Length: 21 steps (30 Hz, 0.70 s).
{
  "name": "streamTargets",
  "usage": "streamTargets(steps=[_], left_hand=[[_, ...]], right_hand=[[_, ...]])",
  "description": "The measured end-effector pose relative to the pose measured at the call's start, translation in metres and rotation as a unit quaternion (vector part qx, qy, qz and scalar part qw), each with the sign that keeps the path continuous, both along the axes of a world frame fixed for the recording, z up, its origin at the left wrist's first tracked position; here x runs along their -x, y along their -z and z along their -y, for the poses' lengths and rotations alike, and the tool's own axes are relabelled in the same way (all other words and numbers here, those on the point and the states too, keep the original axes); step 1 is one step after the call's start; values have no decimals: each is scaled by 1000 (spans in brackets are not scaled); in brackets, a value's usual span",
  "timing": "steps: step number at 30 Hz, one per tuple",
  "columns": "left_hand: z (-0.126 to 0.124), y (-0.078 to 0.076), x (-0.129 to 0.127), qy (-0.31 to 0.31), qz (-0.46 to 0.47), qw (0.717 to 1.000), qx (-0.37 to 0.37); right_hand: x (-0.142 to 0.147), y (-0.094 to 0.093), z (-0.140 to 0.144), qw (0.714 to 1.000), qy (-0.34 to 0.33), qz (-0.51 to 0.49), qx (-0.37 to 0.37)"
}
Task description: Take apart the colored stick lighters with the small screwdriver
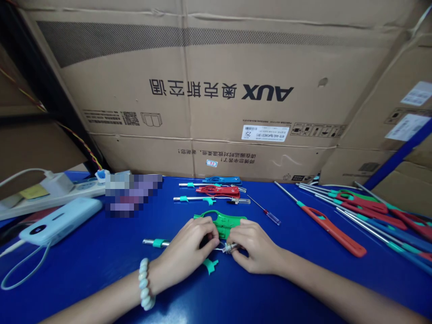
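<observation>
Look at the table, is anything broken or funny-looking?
The green lighter between the left hand and right hand lies opened, its metal tube sticking out left and a loose teal piece beside it. The cardboard box behind shows mirrored, upside-down print. Nothing looks spilled.

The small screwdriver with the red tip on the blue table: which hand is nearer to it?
Right. The right hand lies just below-left of the small screwdriver; the left hand is farther left, beyond the green lighter.

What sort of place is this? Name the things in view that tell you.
Probably a small workshop or storeroom bench: stacked cardboard boxes behind a blue table, rows of long lighters, and both hands on a green lighter body.
</observation>
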<state>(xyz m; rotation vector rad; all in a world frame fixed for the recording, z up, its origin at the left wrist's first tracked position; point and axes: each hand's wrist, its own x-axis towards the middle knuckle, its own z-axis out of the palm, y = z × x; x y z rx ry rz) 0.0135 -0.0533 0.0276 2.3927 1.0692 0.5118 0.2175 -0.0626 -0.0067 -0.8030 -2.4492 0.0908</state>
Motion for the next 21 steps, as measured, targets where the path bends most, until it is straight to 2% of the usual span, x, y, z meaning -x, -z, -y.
streamTargets(steps=[10, 17, 21], left_hand=[[-4, 13, 1, -1, -54, 993, -106], [-6, 13, 1, 11, -70, 989, -132], [-6, 13, 2, 7, -82, 988, -133]], right_hand=[[-1, -1, 0, 1000, -6, 11, -8], [0, -3, 3, 1000, -16, -9, 15], [-1, 0, 4, 1000, -17, 7, -1]])
